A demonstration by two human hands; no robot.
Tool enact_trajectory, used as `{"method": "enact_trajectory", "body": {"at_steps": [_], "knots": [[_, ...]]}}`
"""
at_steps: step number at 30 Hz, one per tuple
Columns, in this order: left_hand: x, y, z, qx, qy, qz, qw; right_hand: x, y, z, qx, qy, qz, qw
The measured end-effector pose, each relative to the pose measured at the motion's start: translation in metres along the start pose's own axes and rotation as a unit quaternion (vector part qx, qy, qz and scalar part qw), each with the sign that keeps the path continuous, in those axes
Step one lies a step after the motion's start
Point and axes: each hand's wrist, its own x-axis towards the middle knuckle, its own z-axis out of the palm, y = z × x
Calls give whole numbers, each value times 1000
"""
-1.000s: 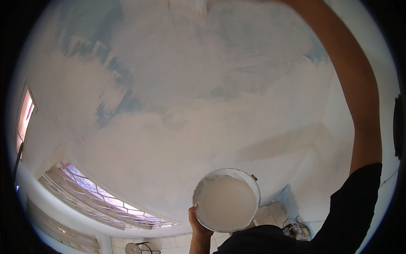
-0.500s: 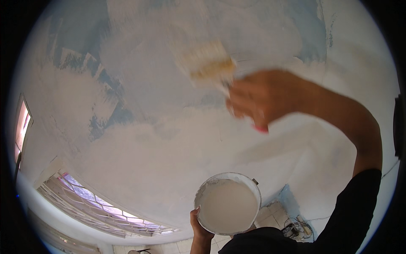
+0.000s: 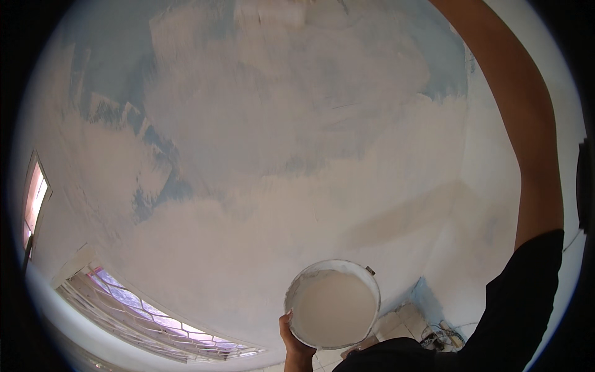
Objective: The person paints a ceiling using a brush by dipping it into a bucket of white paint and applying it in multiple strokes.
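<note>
My left hand [image 3: 295, 340] grips the near left side of a round bucket [image 3: 377, 291], its thumb up at the rim. Thick off-white paint [image 3: 334, 308] lies inside, and pale smears coat the bucket's inner wall. Overhead on the right, my right forearm [image 3: 517, 80] reaches up past the top edge of the head view, so the right hand is out of sight. At the top edge is a pale block [image 3: 271, 11], yellowish at its right end; whether it is brush bristles or wet paint I cannot tell. The wall [image 3: 248, 142] carries off-white strokes over blue.
A window with a white grille [image 3: 161, 310] is at the lower left, and a narrow window [image 3: 35, 198] at the far left. Below right, tangled cables [image 3: 441, 336] lie on the tiled floor near a blue-painted corner [image 3: 426, 301].
My right hand, holding a wide paintbrush earlier, has swung upward out of view, leaving just the arm showing. The bucket stays in my left hand, slightly lower in the picture.
</note>
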Motion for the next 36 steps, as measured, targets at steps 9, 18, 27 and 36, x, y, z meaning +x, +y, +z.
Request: {"method": "enact_trajectory", "body": {"at_steps": [9, 18, 27, 36], "knots": [[5, -2, -2, 9, -3, -12, 1000, -73, 7, 61, -212, 56, -91, 971], [13, 1, -3, 6, -7, -35, 999, -182, -100, 102, -13, -232, 17, 972], [18, -4, -10, 19, -10, -13, 1000, -90, -1, 26, 77, -231, 123, 962], [16, -6, -2, 15, -3, -18, 1000, -63, 29, -9, -163, 42, 64, 984]]}}
